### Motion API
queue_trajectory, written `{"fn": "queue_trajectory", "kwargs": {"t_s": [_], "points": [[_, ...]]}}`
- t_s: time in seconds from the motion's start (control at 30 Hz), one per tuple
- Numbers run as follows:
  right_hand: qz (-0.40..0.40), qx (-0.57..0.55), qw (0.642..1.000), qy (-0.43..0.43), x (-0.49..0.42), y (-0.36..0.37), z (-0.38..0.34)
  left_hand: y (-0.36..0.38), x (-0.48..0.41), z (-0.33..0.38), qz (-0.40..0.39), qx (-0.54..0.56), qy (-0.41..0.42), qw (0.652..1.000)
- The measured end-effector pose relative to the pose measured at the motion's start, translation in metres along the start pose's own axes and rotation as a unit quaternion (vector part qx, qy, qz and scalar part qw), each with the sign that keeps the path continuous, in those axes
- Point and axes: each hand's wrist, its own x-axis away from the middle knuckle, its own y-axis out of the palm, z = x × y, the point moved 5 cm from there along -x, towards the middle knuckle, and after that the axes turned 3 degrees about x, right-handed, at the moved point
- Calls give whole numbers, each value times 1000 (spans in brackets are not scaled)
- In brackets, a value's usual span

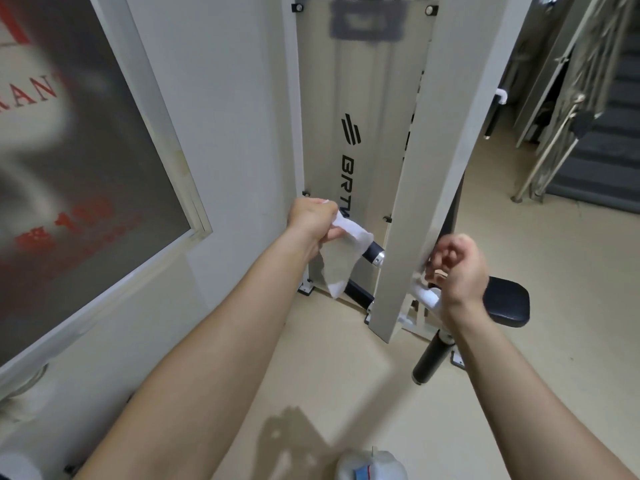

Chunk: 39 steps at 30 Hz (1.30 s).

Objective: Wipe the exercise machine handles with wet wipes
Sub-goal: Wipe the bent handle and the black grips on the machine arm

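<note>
My left hand [313, 220] grips a white wet wipe [341, 261] wrapped around the left handle [372, 251] of the exercise machine; the dark grip end and its chrome collar show just right of the wipe, and the wipe's loose end hangs down. My right hand [457, 271] is curled around the white bar [427, 296] to the right of the pale upright post [433, 174]. The other black handle grip [431, 360] hangs below my right wrist.
A beige shroud panel [360, 109] with black lettering stands behind the handles. A black padded seat [507, 303] is at the right. A framed glass window [86, 150] fills the left wall. A wipes pack [372, 465] lies at the bottom edge. Stairs [602, 140] rise far right.
</note>
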Motion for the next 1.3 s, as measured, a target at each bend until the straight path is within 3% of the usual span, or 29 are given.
{"fn": "queue_trajectory", "kwargs": {"t_s": [0.07, 0.13, 0.23, 0.33, 0.4, 0.5, 0.57, 0.7, 0.8, 0.97, 1.17, 1.3], "points": [[-66, 12, 992, 103, -30, 13, 3, 5, -3, 2, 4, 34, -10, 999], [-182, 19, 971, 154, -63, 29, 7, 7, -4, 3, 3, 53, -21, 998], [-391, 106, 902, 151, -92, 65, 5, 7, -2, 2, -18, 63, -34, 997], [-477, 221, 837, 156, -100, 102, 8, 5, 0, 0, -65, 88, -41, 993], [-472, 266, 830, 132, -102, 121, 11, -1, -2, -2, -62, 125, -25, 990], [-442, 304, 839, 93, -110, 131, 19, -21, -9, -25, 69, 176, 4, 982], [-425, 312, 844, 99, -118, 130, 26, -21, -10, -54, 104, 188, -38, 976], [-433, 304, 839, 131, -123, 131, 36, 9, -10, -86, 10, 261, -135, 956], [-446, 331, 821, 135, -118, 129, 45, 26, -14, -79, -60, 334, -135, 931], [-447, 375, 782, 221, -112, 112, 67, 41, -29, -71, -89, 380, -145, 909], [-444, 301, 821, 196, -124, 103, 57, 44, -44, -79, -152, 364, -123, 910], [-438, 279, 847, 113, -133, 107, 33, 37, -42, -75, -117, 320, -76, 937]]}}
